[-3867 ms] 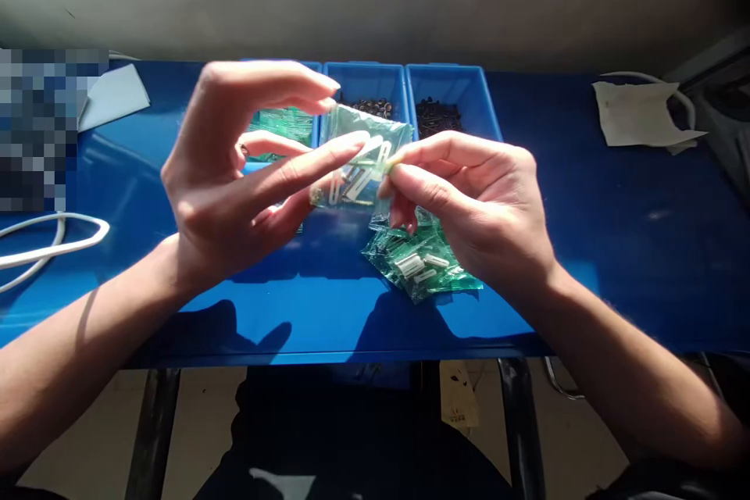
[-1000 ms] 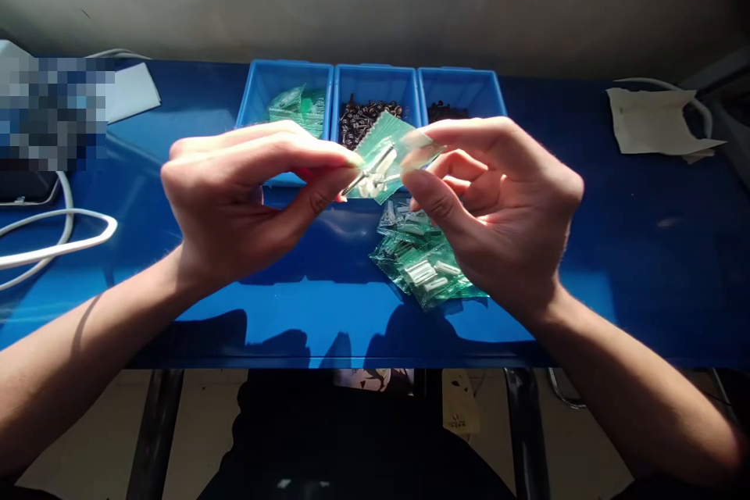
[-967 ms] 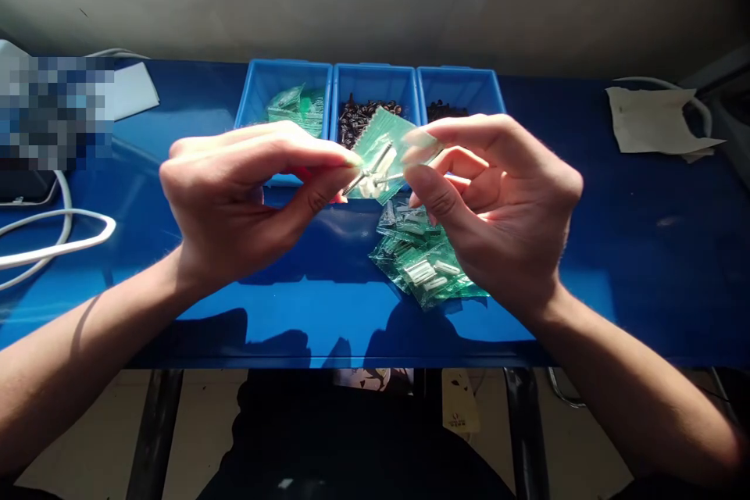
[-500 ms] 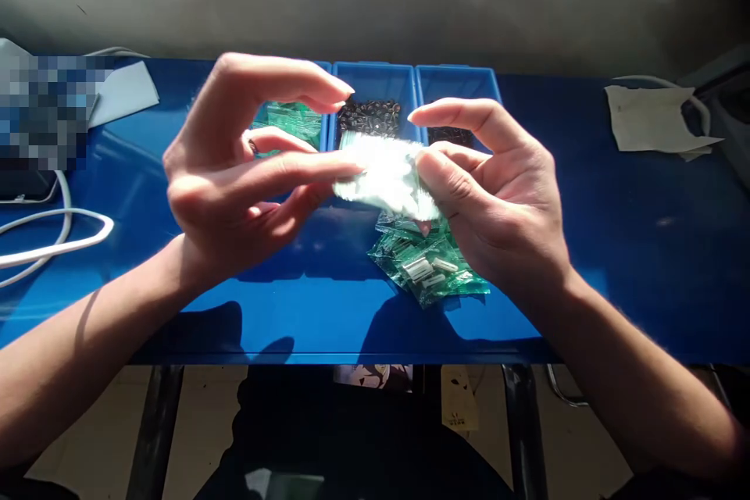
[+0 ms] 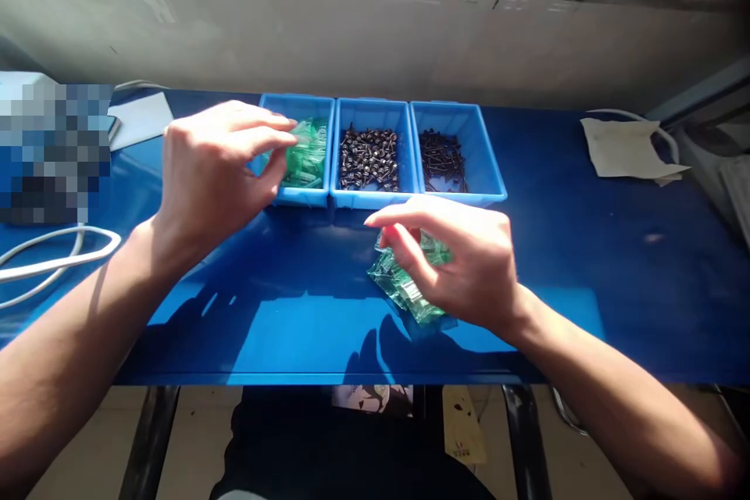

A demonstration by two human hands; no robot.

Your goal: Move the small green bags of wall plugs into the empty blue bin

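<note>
Crinkly green plastic bags under right hand; left hand over bin

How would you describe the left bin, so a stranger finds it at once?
On the blue table, three blue bins stand in a row near the wall. The left bin is beside the left hand. It alone holds green bags; the other two hold dark screws.

Workshop bench — 3 blue bins of screws; blue table.
</note>
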